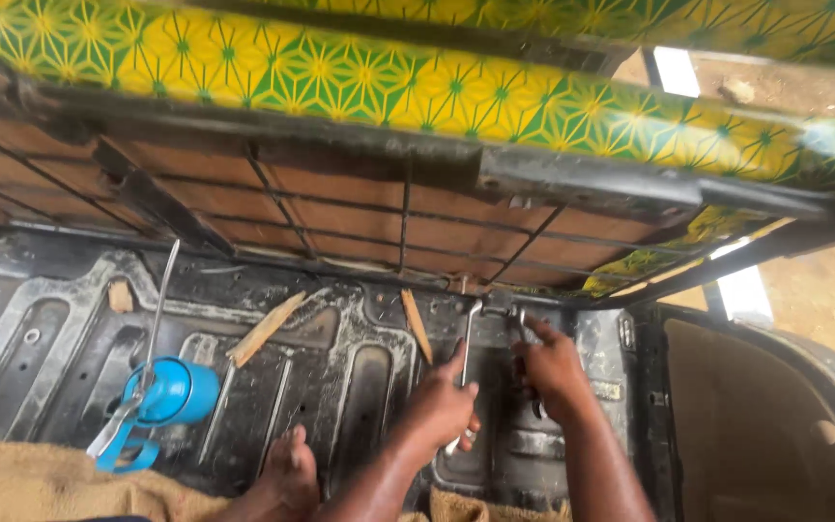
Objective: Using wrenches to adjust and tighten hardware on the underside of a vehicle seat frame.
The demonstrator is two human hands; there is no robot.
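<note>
Steel wrench (467, 350) in left hand (444, 404), right hand (551, 365) beside

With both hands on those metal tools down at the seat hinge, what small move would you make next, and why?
Probably swing the long silver wrench a short way with the left hand, while the right hand steadies the second tool. Both tools meet at the fastening under the raised yellow-green patterned seat, so turning seems due.

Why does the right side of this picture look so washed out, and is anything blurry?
Head view: daylight glares on the sandy ground outside; the metal floor lies in shade; both hands, left and right, and the wrench look slightly soft.
</note>
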